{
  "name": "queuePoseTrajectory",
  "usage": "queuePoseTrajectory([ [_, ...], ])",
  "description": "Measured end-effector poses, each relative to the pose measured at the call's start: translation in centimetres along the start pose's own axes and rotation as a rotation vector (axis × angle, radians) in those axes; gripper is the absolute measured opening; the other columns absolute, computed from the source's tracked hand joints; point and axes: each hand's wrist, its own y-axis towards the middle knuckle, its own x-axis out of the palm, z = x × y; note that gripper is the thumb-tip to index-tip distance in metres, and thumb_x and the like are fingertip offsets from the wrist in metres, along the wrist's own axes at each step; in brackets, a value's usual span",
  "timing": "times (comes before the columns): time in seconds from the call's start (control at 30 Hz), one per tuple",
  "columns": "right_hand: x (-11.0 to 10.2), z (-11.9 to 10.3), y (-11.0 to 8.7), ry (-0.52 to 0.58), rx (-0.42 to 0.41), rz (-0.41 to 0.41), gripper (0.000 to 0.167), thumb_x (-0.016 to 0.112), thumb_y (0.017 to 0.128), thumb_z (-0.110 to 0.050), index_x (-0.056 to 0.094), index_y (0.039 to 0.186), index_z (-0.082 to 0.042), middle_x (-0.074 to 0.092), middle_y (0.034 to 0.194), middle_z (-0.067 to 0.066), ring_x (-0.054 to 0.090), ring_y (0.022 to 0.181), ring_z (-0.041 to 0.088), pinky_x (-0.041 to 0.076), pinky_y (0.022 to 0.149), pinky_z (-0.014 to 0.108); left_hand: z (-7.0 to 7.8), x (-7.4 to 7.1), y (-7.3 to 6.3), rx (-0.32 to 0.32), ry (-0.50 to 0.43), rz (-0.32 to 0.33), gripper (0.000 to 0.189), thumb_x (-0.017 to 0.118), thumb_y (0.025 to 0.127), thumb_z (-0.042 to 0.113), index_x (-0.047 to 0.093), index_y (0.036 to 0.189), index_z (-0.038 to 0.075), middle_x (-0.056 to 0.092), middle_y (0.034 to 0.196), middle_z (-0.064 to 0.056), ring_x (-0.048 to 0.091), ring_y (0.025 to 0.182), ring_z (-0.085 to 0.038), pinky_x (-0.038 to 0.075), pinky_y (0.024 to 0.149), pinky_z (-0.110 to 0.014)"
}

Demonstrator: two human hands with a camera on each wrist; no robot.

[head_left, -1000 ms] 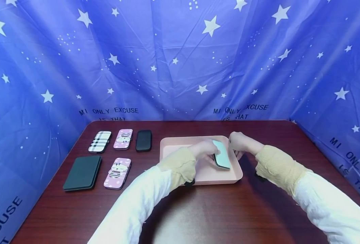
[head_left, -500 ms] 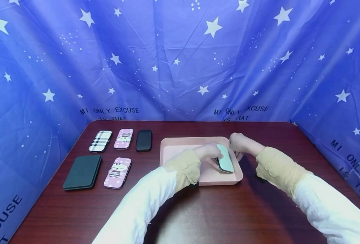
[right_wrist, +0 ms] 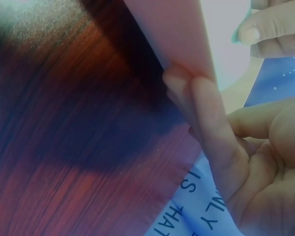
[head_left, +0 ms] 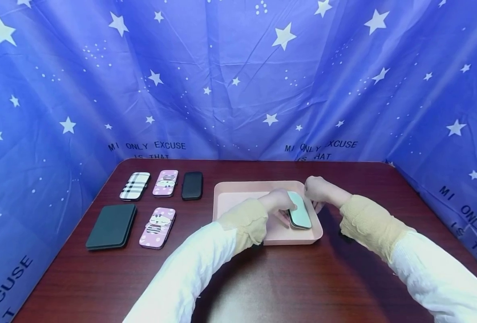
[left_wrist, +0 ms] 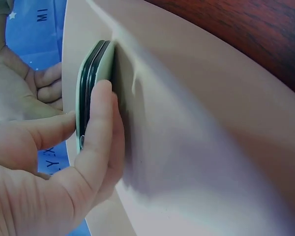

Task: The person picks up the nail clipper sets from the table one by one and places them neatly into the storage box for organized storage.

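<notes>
left hand [head_left: 276, 200]: mint case [head_left: 301, 214] between thumb [left_wrist: 54, 130] and fingers [left_wrist: 97, 132]

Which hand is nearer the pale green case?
The left hand, gripping the pale green case; the right hand is at the right rim of the tray, apart from the case.

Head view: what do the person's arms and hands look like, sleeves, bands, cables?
Long white sleeves on both arms, left and right. Crinkled beige wraps at the wrists, left and right, over the sleeve ends. Small black part under each wrap, too hidden to identify. Left hand and right hand bare, no gloves. No cables or lettering visible on them.
</notes>
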Motion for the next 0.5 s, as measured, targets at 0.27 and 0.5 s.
queuePoseTrajectory([
  [0.27,-0.04,-0.04,0.01,-0.027,-0.006,0.0,0.03,0.032,0.089,0.004,0.051,0.067,0.0,0.061,0.059,0.014,0.064,0.045,0.02,0.055,0.048,0.033,0.1,0.02,-0.13,-0.002,0.062,0.063,0.012,0.06,0.089,-0.001,0.05,0.09,-0.006,0.052,0.066,-0.016,0.065,0.09,-0.043,0.058,0.071,-0.041],
  [0.5,-0.17,-0.12,-0.12,-0.077,-0.023,0.018,0.031,0.033,0.089,0.004,0.047,0.063,-0.005,0.061,0.054,0.012,0.063,0.044,0.02,0.055,0.046,0.032,0.48,0.43,0.72,-0.005,0.574,0.173,0.02,0.06,0.092,0.015,0.054,0.097,-0.003,0.067,0.063,-0.014,0.071,0.068,-0.024,0.056,0.052,-0.028],
])
